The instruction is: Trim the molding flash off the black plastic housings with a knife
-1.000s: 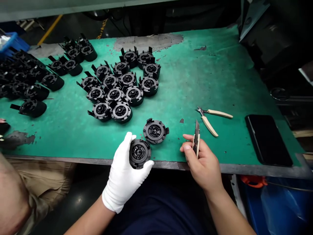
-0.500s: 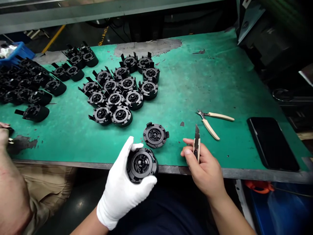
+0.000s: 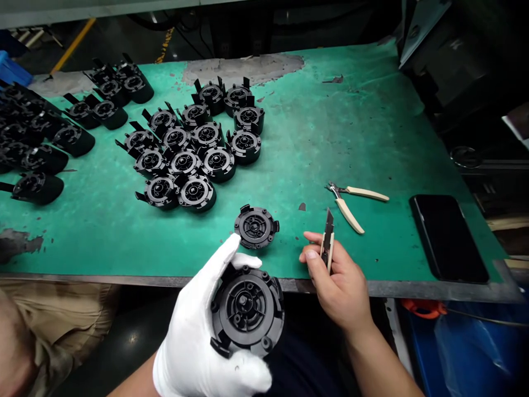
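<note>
My left hand (image 3: 198, 325), in a white glove, is wrapped round a round black plastic housing (image 3: 250, 311). Its ribbed face is turned up toward me, just in front of the table edge. Bare and ungloved, my right hand (image 3: 341, 281) grips a utility knife (image 3: 328, 242) with a pale handle, its blade pointing up and away. A similar black plastic part (image 3: 256, 226) lies flat on the green table beyond my gloved fingertips. Nippers (image 3: 347, 204) with cream handles rest on the table past the knife, their handles spread.
Several black housings (image 3: 194, 143) stand grouped at mid-left on the green table (image 3: 314, 149), with more (image 3: 37, 135) at far left. A black phone (image 3: 449, 238) lies at right. A blue bin (image 3: 12, 69) sits at the back left. Another person's arm (image 3: 14, 347) shows lower left.
My left hand has brought the housing closer to me and tilted its face more toward the camera. The knife stays in my right hand. The view has shifted slightly, and the other person's hand has left the table.
</note>
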The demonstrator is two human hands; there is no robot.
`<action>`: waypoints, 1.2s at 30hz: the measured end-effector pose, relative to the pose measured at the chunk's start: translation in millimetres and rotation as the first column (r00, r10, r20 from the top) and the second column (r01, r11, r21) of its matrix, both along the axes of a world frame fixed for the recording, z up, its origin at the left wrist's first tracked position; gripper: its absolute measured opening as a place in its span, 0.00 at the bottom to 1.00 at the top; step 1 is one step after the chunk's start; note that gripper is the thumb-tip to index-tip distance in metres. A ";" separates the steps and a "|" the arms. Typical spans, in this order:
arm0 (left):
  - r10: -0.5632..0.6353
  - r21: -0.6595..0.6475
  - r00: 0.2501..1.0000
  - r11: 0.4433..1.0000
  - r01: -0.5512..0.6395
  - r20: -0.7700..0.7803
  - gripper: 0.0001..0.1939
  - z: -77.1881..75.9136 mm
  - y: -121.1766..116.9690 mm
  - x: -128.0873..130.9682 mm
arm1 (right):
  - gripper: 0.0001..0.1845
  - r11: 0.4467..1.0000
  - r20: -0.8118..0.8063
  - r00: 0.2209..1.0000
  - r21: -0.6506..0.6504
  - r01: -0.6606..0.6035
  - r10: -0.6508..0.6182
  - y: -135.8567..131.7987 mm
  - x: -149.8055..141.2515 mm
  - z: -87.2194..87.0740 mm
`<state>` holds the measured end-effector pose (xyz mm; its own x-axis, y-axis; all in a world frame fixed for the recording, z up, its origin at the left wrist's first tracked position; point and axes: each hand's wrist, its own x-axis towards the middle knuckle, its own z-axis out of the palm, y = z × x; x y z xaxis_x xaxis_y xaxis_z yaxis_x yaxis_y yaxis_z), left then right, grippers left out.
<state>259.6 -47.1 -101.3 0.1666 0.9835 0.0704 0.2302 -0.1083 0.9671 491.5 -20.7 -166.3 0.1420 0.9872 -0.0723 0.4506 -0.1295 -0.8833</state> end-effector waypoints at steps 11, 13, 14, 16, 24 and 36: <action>-0.021 -0.008 1.000 1.000 0.021 -0.010 0.51 -1.6 -3.4 -2.1 | 0.17 1.000 -0.059 0.998 -0.023 0.008 -0.010 -1.1 0.7 -1.3; -0.020 -0.008 1.000 1.000 0.019 -0.018 0.51 -1.6 -3.5 -2.2 | 0.18 1.000 -0.060 0.998 -0.022 0.008 -0.010 -1.3 0.7 -1.7; -0.021 -0.007 1.000 1.000 0.021 -0.022 0.51 -1.9 -3.7 -2.2 | 0.18 1.000 -0.060 0.998 -0.020 0.009 -0.010 -1.5 0.7 -1.9; -0.021 0.003 0.999 1.000 0.021 -0.042 0.52 -3.5 -4.2 -2.5 | 0.18 1.000 -0.061 0.998 -0.021 0.008 -0.010 -1.8 0.8 -2.1; -0.010 0.194 0.966 0.979 0.062 -0.259 0.60 -8.4 -4.7 -1.7 | 0.18 1.000 -0.059 0.998 -0.026 0.006 -0.007 -1.4 0.5 -2.3; 0.014 0.327 0.918 0.936 0.127 -0.396 0.58 -13.6 -3.5 -2.7 | 0.17 1.000 -0.060 0.998 -0.012 -0.004 0.004 -2.1 0.4 -2.9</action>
